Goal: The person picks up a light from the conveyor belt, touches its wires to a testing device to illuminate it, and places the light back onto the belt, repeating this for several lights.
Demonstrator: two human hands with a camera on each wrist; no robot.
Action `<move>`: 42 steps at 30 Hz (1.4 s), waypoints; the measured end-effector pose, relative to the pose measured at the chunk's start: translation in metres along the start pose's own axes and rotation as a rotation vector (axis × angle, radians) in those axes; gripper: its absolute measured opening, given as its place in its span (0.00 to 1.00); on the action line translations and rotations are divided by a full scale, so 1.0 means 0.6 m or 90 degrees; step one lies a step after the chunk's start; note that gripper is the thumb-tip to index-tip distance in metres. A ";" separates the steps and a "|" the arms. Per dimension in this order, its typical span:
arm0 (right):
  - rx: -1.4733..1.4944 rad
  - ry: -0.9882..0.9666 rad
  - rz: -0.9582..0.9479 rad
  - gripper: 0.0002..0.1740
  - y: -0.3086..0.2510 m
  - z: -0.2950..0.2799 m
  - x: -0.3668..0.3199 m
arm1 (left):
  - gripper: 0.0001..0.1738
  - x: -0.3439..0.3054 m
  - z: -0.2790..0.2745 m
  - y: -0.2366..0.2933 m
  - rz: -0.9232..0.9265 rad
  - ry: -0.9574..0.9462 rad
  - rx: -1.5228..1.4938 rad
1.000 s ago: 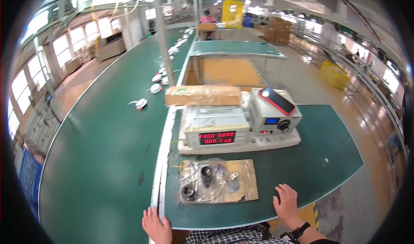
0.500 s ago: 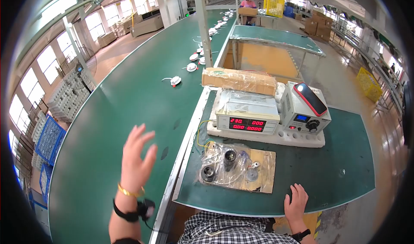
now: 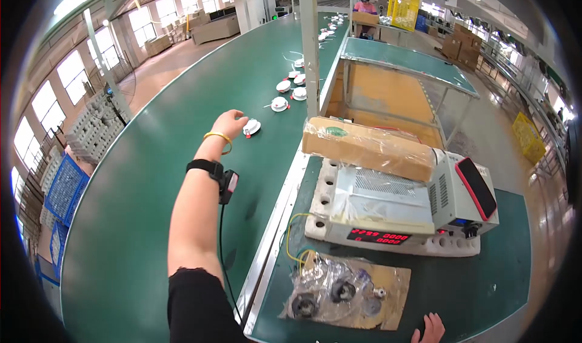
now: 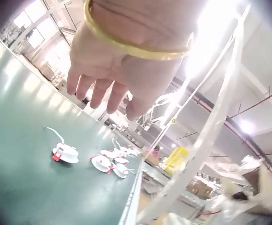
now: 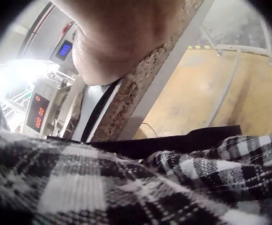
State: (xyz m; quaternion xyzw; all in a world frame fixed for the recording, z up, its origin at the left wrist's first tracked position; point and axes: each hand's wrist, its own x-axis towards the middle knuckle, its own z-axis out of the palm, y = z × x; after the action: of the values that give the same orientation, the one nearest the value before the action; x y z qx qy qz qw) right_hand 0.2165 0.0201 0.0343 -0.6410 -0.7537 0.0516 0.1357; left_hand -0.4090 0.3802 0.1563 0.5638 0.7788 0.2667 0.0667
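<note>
My left hand (image 3: 230, 123) reaches far out over the green belt, beside the nearest white downlight (image 3: 251, 127). In the left wrist view, that hand (image 4: 119, 77) hangs above and apart from the downlight (image 4: 66, 153), its fingers loosely bent and holding nothing. The downlight is round, with a red clip and a white wire. Several more downlights (image 4: 102, 163) lie farther along the belt. My right hand (image 3: 431, 329) rests at the near edge of the green table, fingers extended. Only the heel of the right hand (image 5: 112, 56) shows in the right wrist view; its fingers are hidden.
A power meter (image 3: 388, 203) with red digits and a grey box-shaped instrument (image 3: 458, 188) carrying a phone (image 3: 476, 188) stand in foam. A long carton (image 3: 367, 146) lies behind. In front is a board with lamp sockets (image 3: 342, 290). A metal post (image 3: 308, 52) rises beside the belt.
My left hand has gone from the table's near edge up and forward over the belt to the nearest downlight. The head view has swung left. My right hand stays at the table edge.
</note>
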 end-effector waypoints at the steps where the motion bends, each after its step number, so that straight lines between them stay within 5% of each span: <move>1: -0.005 -0.001 0.004 0.26 0.003 0.004 0.001 | 0.29 0.025 0.026 -0.015 -0.040 -0.006 0.015; 9: -0.050 -0.018 0.027 0.25 -0.016 0.007 0.003 | 0.35 0.138 0.183 -0.112 -0.162 -0.003 0.163; 16: -0.049 -0.049 0.047 0.27 -0.019 0.008 0.007 | 0.35 0.148 0.229 -0.119 -0.215 -0.048 0.234; 24: -0.045 -0.042 0.036 0.27 -0.030 -0.004 0.014 | 0.24 0.074 0.192 -0.165 -0.014 -0.161 0.121; 26: -0.043 -0.043 0.038 0.27 -0.033 -0.012 0.003 | 0.23 0.023 0.222 -0.205 0.069 -0.093 0.137; 28: -0.054 -0.034 0.017 0.26 -0.024 -0.006 0.004 | 0.21 -0.035 0.169 -0.158 0.032 -0.132 0.146; 30: -0.056 -0.026 0.003 0.26 -0.023 -0.008 0.004 | 0.24 -0.032 0.151 -0.164 -0.010 -0.161 0.155; 36: -0.050 -0.033 0.011 0.26 -0.021 -0.002 0.001 | 0.39 0.031 0.155 -0.164 -0.133 0.022 0.032; 42: -0.054 -0.056 0.042 0.26 -0.036 -0.010 0.009 | 0.48 0.096 0.214 -0.151 -0.202 -0.036 -0.022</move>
State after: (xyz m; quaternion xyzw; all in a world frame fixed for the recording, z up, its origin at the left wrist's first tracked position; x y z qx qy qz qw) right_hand 0.1970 0.0211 0.0462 -0.6679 -0.7388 0.0527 0.0734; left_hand -0.4541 0.4561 0.0142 0.4396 0.8514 0.2498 0.1397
